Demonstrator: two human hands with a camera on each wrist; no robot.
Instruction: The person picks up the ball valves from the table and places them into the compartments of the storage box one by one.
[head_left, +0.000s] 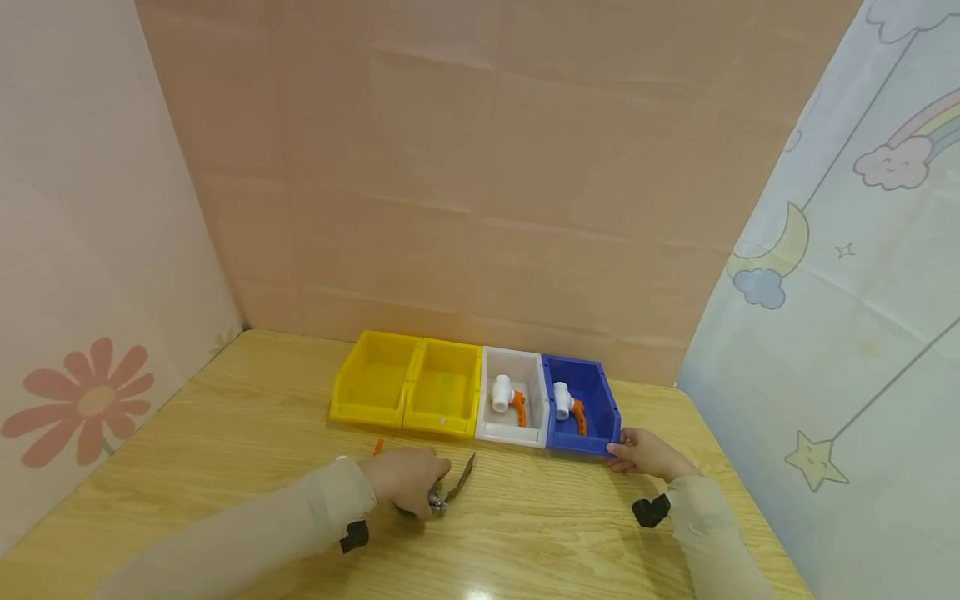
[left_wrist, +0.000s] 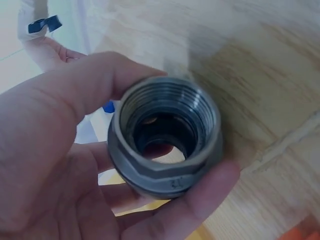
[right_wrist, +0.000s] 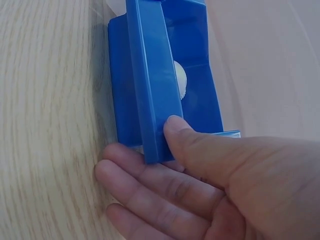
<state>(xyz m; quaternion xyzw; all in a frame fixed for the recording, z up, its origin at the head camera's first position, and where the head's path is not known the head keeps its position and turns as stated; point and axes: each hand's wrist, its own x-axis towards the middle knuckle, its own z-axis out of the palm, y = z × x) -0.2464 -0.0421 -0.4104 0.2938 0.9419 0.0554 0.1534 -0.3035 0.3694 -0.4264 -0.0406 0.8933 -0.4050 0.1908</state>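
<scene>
My left hand (head_left: 401,477) grips a metal ball valve (head_left: 437,501) low over the table, its grey lever pointing up and to the right. In the left wrist view the threaded opening of the ball valve (left_wrist: 165,170) faces the camera, with thumb and fingers curled round the hexagonal body. My right hand (head_left: 647,452) pinches the front right corner of the blue bin (head_left: 577,448), thumb on the front lip and fingers below. Inside that bin lies a white plastic valve with an orange handle (head_left: 562,402).
Left of the blue bin stand a white bin (head_left: 510,433) holding a similar white valve (head_left: 502,394) and two yellow bins (head_left: 367,412) (head_left: 442,422), all in a row. An orange piece (head_left: 378,447) shows behind my left hand. Cloth-covered walls (head_left: 465,167) enclose the wooden table (head_left: 262,392).
</scene>
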